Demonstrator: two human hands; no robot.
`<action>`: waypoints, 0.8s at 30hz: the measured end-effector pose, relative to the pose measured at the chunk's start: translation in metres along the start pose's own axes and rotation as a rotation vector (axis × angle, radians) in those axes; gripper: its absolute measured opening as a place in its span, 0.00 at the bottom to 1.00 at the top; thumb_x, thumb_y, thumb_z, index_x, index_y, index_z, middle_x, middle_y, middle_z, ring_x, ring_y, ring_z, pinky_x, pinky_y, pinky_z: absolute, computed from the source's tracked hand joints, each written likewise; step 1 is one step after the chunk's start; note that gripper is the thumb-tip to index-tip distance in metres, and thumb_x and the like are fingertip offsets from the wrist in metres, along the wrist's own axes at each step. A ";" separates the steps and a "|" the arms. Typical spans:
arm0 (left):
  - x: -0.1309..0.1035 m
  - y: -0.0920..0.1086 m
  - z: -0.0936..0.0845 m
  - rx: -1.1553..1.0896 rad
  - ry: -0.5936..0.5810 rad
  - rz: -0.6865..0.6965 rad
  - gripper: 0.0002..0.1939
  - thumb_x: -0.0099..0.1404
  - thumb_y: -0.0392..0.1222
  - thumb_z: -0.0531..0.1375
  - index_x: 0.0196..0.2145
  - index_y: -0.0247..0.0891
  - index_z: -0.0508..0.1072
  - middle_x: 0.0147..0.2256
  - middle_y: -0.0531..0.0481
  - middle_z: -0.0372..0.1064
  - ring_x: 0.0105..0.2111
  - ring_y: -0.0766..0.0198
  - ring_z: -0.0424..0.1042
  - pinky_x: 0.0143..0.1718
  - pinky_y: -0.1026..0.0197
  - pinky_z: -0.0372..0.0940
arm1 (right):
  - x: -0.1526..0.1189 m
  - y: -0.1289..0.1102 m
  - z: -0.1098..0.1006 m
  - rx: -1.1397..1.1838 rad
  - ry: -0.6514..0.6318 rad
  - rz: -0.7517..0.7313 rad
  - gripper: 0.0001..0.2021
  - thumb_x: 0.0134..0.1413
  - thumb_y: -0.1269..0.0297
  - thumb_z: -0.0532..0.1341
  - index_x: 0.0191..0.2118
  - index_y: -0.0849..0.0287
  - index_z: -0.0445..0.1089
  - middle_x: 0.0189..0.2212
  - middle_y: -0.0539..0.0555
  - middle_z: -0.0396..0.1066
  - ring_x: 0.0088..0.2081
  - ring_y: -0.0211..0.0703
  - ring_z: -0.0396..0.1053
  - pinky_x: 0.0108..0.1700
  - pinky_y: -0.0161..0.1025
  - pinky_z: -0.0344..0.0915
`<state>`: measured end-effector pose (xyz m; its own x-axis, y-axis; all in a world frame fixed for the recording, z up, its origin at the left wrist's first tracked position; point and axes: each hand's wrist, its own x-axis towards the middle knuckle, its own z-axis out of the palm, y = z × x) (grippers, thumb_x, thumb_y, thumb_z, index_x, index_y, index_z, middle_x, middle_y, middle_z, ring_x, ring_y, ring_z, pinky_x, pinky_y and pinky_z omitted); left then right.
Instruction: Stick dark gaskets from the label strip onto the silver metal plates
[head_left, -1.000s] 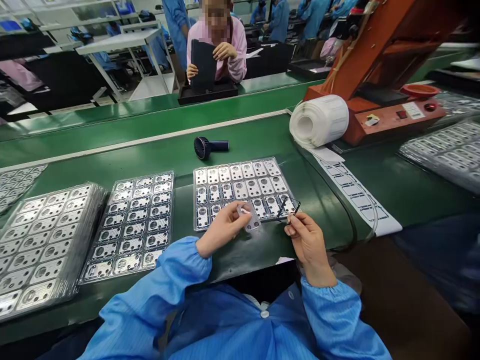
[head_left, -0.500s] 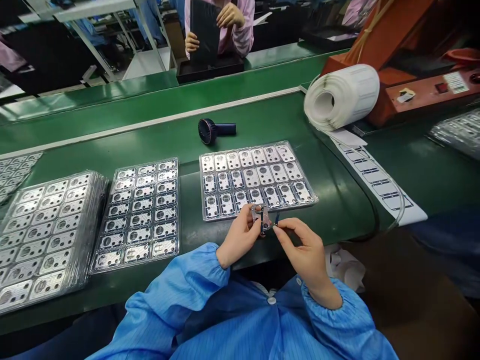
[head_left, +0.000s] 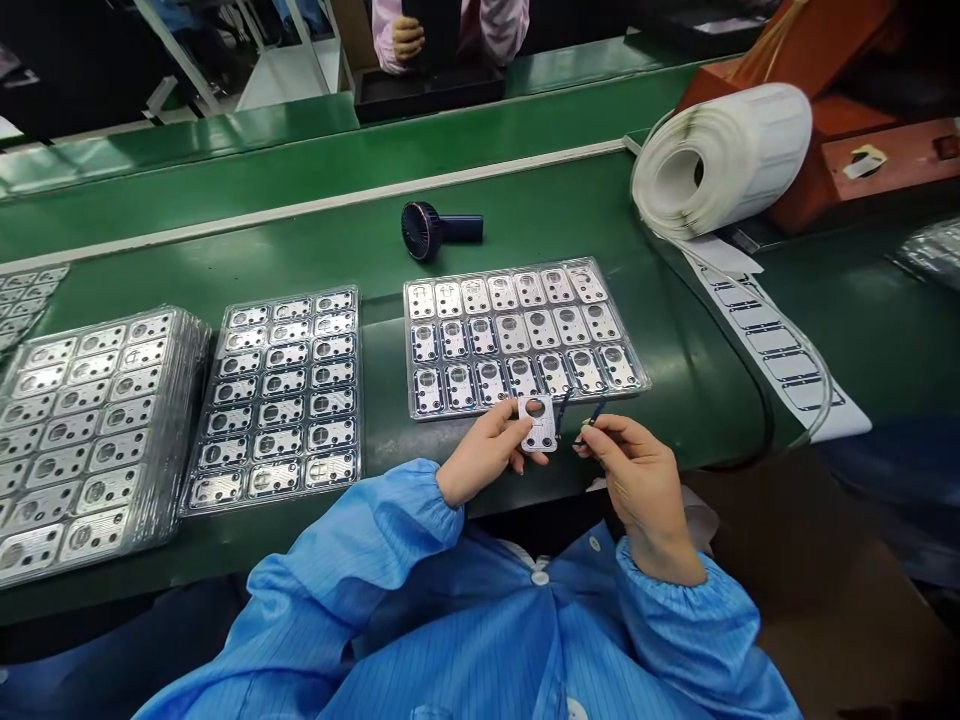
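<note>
My left hand (head_left: 487,452) grips a small silver metal plate (head_left: 537,424) by its left edge, its face with one large hole and small dark holes turned up. Between the thumb and fingertips of my right hand (head_left: 637,470) is a thin dark strip (head_left: 598,410), slightly right of the plate. Another dark strip end shows by the plate's right edge; whether the two are one piece I cannot tell. Just beyond my hands lies a clear tray (head_left: 643,382) of similar plates, many bearing dark outlines.
On the left are another filled tray (head_left: 358,400) and a tall stack of trays (head_left: 191,390). A handheld fan (head_left: 424,232) lies behind. To the right, a label roll (head_left: 720,160) trails a strip with dark outlines (head_left: 780,350), beside an orange machine (head_left: 877,170). Across the bench, a person holds a black panel.
The plate in my left hand has turned to show its face. My right hand has drawn slightly away to the right with the dark strip. The view has shifted a little.
</note>
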<state>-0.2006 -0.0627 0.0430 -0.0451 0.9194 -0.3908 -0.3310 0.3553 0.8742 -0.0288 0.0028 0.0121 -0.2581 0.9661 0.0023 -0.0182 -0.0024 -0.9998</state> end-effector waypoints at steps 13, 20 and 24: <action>-0.001 -0.001 0.003 -0.068 -0.037 0.004 0.26 0.67 0.58 0.55 0.50 0.32 0.66 0.34 0.45 0.72 0.30 0.65 0.74 0.25 0.68 0.63 | -0.014 -0.020 0.008 -0.172 -0.111 -0.038 0.09 0.51 0.56 0.69 0.33 0.55 0.76 0.30 0.51 0.73 0.30 0.42 0.71 0.34 0.38 0.71; 0.000 -0.003 0.003 -0.115 -0.027 0.004 0.34 0.64 0.65 0.54 0.53 0.32 0.66 0.35 0.41 0.75 0.30 0.64 0.74 0.26 0.66 0.63 | -0.009 -0.003 0.003 -0.057 -0.093 0.055 0.10 0.47 0.56 0.72 0.33 0.55 0.77 0.28 0.50 0.74 0.27 0.40 0.71 0.31 0.37 0.71; 0.002 -0.004 0.001 -0.137 -0.030 -0.016 0.35 0.63 0.67 0.54 0.52 0.32 0.65 0.37 0.39 0.75 0.30 0.63 0.75 0.26 0.66 0.63 | -0.006 0.004 -0.002 0.121 -0.051 0.090 0.11 0.45 0.58 0.74 0.33 0.55 0.76 0.27 0.49 0.73 0.26 0.38 0.70 0.30 0.35 0.72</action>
<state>-0.1980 -0.0620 0.0393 -0.0113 0.9193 -0.3935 -0.4568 0.3453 0.8198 -0.0253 -0.0026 0.0082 -0.3124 0.9463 -0.0834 -0.1078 -0.1226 -0.9866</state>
